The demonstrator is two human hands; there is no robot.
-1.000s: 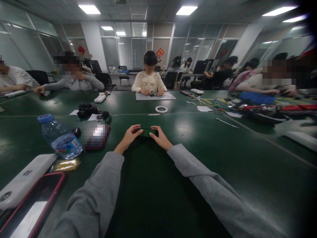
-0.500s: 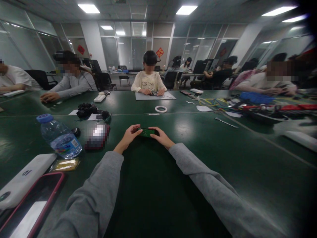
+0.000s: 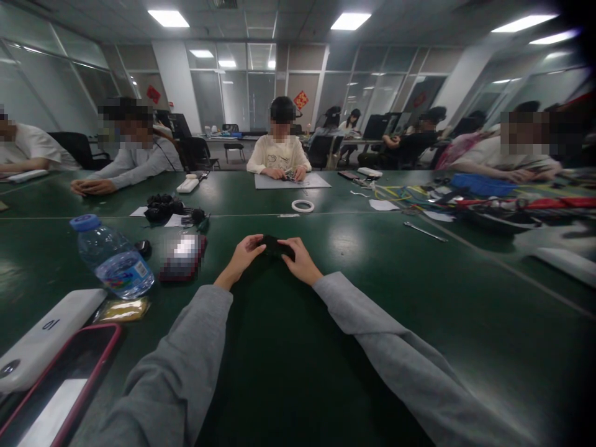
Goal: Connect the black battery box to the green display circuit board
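Note:
Both my arms, in grey sleeves, reach forward over the dark green table (image 3: 288, 347). My left hand (image 3: 243, 256) and my right hand (image 3: 300, 262) pinch the two ends of a small flat piece (image 3: 275, 246) between them, just above the table. It looks dark now; I cannot make out its face. The fingers of both hands are curled round its edges.
A water bottle (image 3: 110, 256) lies at the left, with a white power bank (image 3: 44, 338), a phone (image 3: 56, 391) and a small gold packet (image 3: 123, 309) near it. A black clump of parts (image 3: 162, 208), a white tape ring (image 3: 303, 205) and cables (image 3: 465, 198) lie farther off. Several people sit around the table.
The piece showed a green face before; now it shows dark, turned between my fingers. My hands have closed slightly toward each other.

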